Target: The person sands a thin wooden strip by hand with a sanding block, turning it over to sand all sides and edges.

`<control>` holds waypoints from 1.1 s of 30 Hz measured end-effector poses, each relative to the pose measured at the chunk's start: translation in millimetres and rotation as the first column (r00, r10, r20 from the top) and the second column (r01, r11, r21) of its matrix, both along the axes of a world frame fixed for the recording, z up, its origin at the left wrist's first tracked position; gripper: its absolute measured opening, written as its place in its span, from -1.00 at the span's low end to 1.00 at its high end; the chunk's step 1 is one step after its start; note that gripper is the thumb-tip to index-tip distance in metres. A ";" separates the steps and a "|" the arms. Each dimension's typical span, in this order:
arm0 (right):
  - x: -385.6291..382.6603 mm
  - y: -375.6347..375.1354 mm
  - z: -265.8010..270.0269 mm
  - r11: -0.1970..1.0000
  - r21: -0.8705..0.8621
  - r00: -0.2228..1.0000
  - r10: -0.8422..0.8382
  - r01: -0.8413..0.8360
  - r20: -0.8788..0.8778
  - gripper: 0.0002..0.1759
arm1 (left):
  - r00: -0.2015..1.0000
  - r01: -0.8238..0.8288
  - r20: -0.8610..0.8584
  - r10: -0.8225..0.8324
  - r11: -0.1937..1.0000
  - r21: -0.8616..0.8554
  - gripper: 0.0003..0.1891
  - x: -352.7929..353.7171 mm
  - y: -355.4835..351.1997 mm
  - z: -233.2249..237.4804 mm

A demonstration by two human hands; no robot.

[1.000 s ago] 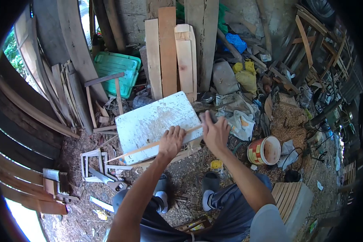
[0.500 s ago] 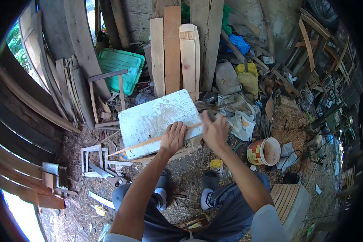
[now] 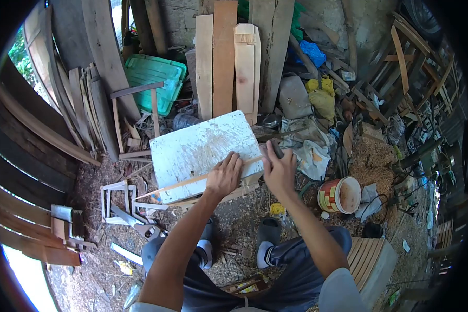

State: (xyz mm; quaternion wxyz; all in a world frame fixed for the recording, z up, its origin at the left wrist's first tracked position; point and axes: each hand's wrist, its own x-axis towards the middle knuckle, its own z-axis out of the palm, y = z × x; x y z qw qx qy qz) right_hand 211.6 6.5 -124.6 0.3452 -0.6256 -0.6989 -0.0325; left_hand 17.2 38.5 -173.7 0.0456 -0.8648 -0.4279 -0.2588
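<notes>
A thin strip of wood (image 3: pixel 184 183) lies slantwise along the near edge of the white, paint-worn board (image 3: pixel 197 143), its left end jutting past the corner. My left hand (image 3: pixel 225 175) presses on the strip near its middle, fingers closed over it. At the board's right edge, my right hand (image 3: pixel 280 169) grips a small dark block (image 3: pixel 273 149) over the strip's right end. What kind of block it is, I cannot tell. Under the board shows part of a wooden support (image 3: pixel 244 188).
A handsaw (image 3: pixel 135 221) lies by a small pale frame (image 3: pixel 114 200) at left. Right of my hands stands a bucket (image 3: pixel 340 195). Several planks (image 3: pixel 224 62) lean behind the board, near a green plastic lid (image 3: pixel 154 83). A slatted wooden piece (image 3: pixel 367 262) is at lower right.
My right hand and the dark block, blurred before, show more sharply now at nearly the same place. My left hand keeps its hold. The whole view has shifted slightly.
</notes>
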 end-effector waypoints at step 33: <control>-9.5 0.4 5.4 0.997 -0.005 0.991 -0.070 0.071 0.114 -0.53 | 0.999 0.029 -0.037 -0.038 0.975 -0.222 -0.65 -4.8 2.4 3.8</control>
